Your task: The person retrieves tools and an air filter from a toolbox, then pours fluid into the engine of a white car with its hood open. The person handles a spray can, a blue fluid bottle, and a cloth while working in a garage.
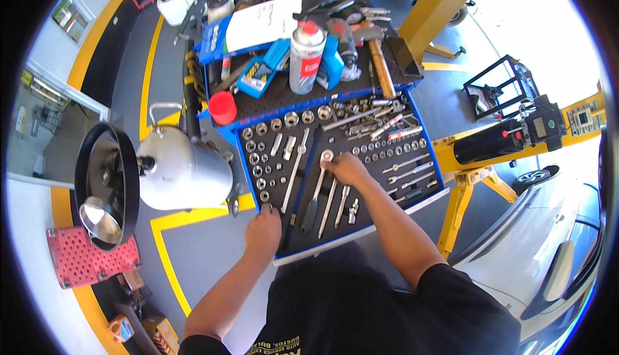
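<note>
A pulled-out tool drawer [300, 247] with a dark lining lies in front of me, holding rows of chrome sockets [291, 119] and several long tools. My right hand [349, 169] is closed, its fingertips at the neck of a ratchet wrench [315, 198] just below its round head. Under that hand lie extension bars [327, 212]. At the drawer's left side, my left hand [263, 231] is curled with fingertips by the lowest socket of the left column; whatever it grips is hidden. Combination wrenches [411, 173] lie on the right side.
On the cart top stand a spray can [306, 58], a red cap [222, 107], blue cases [256, 76] and a hammer [382, 68]. Left of the drawer is a white tank [184, 171] with a black-rimmed basin [106, 184]. A yellow lift post [445, 7] and a car [535, 258] are right.
</note>
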Action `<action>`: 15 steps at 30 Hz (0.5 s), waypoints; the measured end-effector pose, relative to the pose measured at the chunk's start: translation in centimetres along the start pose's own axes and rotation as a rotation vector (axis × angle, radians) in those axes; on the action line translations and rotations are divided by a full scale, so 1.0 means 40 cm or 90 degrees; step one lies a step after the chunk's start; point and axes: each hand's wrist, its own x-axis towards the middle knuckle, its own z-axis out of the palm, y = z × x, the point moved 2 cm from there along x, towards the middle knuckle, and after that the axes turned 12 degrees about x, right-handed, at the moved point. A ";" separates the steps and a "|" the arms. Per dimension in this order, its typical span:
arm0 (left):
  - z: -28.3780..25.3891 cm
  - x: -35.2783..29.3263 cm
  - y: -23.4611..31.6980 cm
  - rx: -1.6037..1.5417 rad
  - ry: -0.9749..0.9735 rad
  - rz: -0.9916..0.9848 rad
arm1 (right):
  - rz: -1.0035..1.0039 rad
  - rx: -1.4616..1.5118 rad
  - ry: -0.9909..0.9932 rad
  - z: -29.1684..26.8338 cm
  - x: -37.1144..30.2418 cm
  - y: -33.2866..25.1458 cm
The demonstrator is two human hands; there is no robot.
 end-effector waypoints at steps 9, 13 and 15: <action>0.023 0.054 -0.015 -0.038 -0.051 -0.001 | 0.070 0.025 -0.104 -0.077 0.096 -0.005; 0.028 0.064 -0.055 -0.070 -0.042 -0.043 | 0.020 -0.162 0.021 -0.074 0.067 -0.019; 0.024 0.068 -0.065 -0.102 -0.023 -0.074 | -0.018 -0.220 0.046 -0.080 0.046 -0.039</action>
